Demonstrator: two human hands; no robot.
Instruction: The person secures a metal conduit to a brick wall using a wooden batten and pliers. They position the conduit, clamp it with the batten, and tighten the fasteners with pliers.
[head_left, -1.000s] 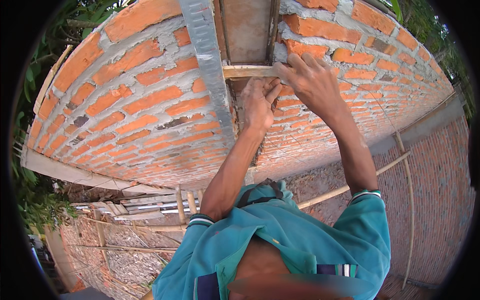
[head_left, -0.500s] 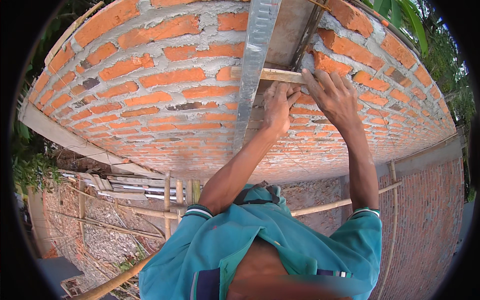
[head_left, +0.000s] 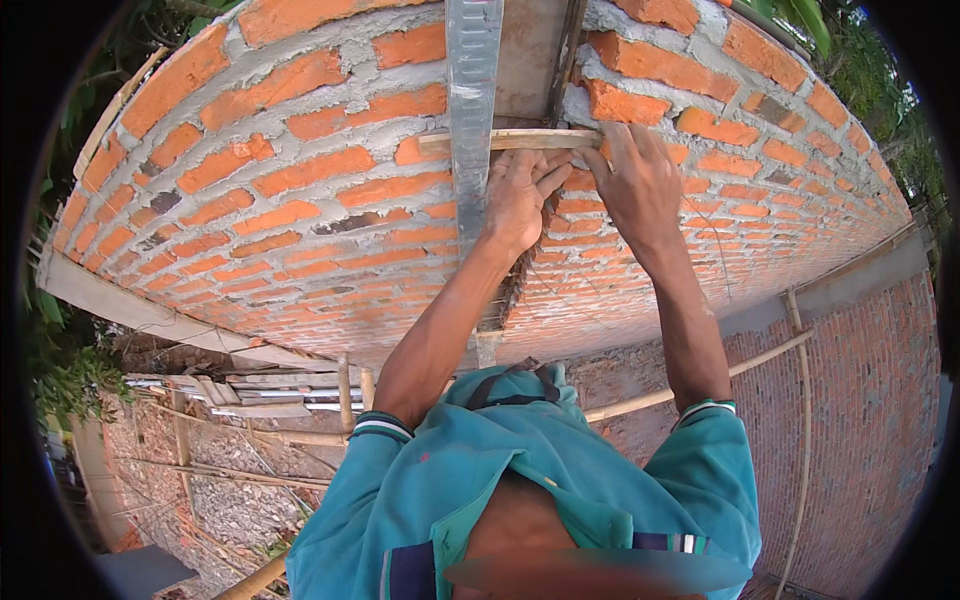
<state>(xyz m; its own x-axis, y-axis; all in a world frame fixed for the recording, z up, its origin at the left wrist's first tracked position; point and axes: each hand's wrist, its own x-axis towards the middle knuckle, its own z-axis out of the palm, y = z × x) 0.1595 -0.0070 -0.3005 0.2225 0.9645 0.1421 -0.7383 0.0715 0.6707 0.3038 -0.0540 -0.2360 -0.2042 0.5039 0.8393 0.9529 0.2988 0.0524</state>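
Note:
A short wooden strip (head_left: 540, 139) lies crosswise over a long grey metal bar (head_left: 474, 90) standing against the brick wall. My left hand (head_left: 515, 205) is just below the strip and right of the bar. Its fingers are bent and closed together close under the wood, and what they pinch is hidden. My right hand (head_left: 642, 190) is closed at the strip's right end, thumb and fingertips on or against the wood. The fingertips of both hands nearly meet. Behind them is a vertical gap in the wall with a flat board (head_left: 527, 65) in it.
Rough brickwork (head_left: 320, 180) with grey mortar spreads on both sides. Thin wires (head_left: 718, 240) hang at the right. Below are bamboo poles (head_left: 690, 395), rubble ground (head_left: 240, 500) and another brick wall (head_left: 860, 420). Leaves (head_left: 70, 350) show at the left.
The view has shifted, so bar, strip and both hands appear farther left. My left hand's fingers have come up closer beneath the strip. My right hand stays at the strip's right end.

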